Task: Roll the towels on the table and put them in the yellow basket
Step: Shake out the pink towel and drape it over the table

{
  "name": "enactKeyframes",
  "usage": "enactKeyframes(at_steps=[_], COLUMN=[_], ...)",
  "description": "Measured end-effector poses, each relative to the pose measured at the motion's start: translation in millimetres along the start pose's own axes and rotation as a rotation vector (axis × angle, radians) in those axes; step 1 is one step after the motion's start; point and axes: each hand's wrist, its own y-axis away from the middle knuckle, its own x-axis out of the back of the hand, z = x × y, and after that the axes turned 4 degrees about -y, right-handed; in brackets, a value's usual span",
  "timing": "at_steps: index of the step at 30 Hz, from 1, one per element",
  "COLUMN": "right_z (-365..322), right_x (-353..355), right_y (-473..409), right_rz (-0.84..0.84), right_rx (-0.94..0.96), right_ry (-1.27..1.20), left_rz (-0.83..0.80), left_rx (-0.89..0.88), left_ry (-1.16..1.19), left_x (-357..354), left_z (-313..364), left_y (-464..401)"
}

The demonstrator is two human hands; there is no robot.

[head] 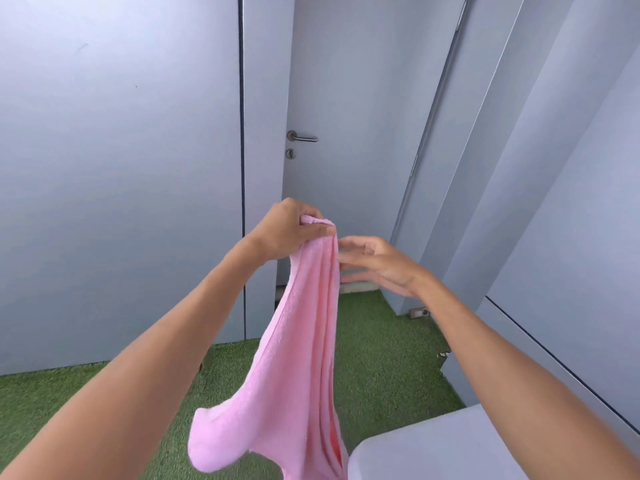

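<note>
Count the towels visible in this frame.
1. A pink towel hangs in the air, gripped at its top by the left hand. Others may lie outside the view.

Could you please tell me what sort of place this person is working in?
Probably an enclosed balcony or terrace-like nook: green artificial turf covers the floor, plain grey panel walls surround it, and a grey door with a lever handle stands ahead.
</note>
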Motion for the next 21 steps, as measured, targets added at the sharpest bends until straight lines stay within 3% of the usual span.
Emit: enactKeyframes(at_steps=[8, 13, 17, 21], right_z=[-24.5, -28.2, -32.3, -32.7], right_x=[-9.9, -8.6, -0.2, -1.9], right_y=[-16.4, -17.3, -8.1, -4.2], right_rz=[0.271, 0.448, 0.374, 0.161], right_rx=[0.209, 0.325, 0.191, 0.032], right_ry=[0.132, 0.143, 0.281, 0.311], left_rz=[0.005, -0.271, -0.047, -0.110], left_rx=[0.137, 0.232, 0.150, -0.078], left_ry=[0.365, 0.364, 0.436, 0.203], left_x=[-1.9, -31.2, -22.9, -18.1], left_z=[-28.6, -70.5, -59.0, -32.6], left_y=[33.5, 70.0, 67.1, 47.6])
